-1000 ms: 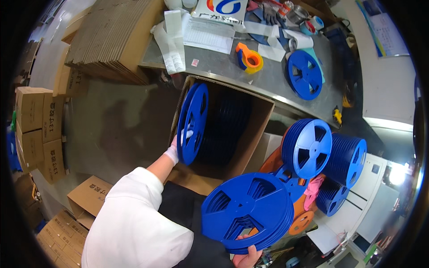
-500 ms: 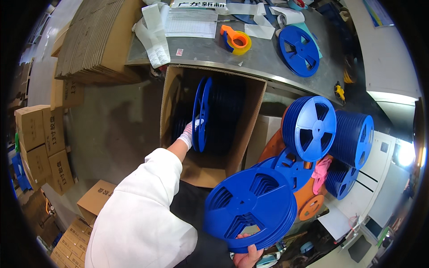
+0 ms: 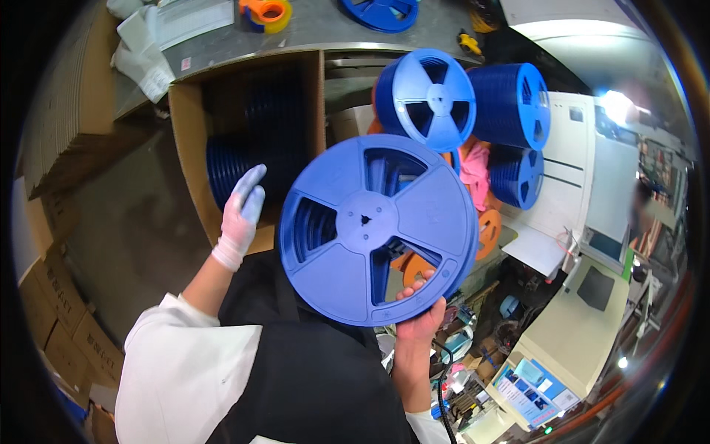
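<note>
Blue plastic reels [image 3: 379,229] in a stack are held to the near right of the open cardboard box [image 3: 194,148], the right hand [image 3: 421,320] gripping their lower rim with its fingers in a cutout. Opened out, the gloved left hand [image 3: 242,213] hovers at the near side of the box, fingers loosely extended toward the dark reels [image 3: 225,166] inside it; taller reel stacks [image 3: 436,96] stand to its right.

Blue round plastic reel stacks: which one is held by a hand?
The foremost stack of round blue plastic reels, its lower rim in the right hand; the open left hand holds none of the others.
</note>
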A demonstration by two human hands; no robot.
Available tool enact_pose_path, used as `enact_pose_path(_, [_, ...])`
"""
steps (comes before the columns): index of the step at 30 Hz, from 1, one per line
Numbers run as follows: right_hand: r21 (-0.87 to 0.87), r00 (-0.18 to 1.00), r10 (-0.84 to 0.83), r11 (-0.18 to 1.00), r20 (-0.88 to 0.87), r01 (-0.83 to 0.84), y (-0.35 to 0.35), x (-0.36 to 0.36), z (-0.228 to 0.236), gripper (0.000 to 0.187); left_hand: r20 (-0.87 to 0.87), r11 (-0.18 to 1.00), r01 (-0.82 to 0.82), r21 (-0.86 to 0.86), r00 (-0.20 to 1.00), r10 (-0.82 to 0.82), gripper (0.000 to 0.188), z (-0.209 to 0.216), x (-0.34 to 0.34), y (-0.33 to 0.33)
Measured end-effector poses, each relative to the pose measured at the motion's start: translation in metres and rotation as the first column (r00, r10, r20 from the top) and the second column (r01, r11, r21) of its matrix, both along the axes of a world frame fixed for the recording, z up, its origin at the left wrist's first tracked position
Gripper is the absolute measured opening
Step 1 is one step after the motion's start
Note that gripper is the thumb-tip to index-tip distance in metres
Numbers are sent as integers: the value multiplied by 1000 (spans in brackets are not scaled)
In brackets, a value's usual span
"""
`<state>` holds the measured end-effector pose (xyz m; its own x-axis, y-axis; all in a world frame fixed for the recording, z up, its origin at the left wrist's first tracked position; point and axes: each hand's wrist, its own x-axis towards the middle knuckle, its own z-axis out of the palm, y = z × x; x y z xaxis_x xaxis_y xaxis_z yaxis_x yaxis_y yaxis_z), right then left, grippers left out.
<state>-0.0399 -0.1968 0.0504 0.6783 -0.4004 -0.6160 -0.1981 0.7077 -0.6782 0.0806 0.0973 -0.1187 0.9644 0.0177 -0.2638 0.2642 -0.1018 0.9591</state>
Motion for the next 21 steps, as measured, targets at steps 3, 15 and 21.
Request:
enact_pose_path(3, [24, 992, 59, 998, 115, -62, -3, 9, -1, 37, 477, 957, 161, 240, 839, -261, 40, 82, 4, -23])
enact_pose_path(15, [441, 873, -48, 876, 486, -197, -17, 13, -25, 51, 393, 948, 162, 275, 880, -265, 41, 144, 2, -16])
enact_pose_path(21, [524, 845, -64, 809, 531, -268, -25, 24, -25, 50, 180, 988, 8, -153, 983, 20, 36, 132, 12, -4])
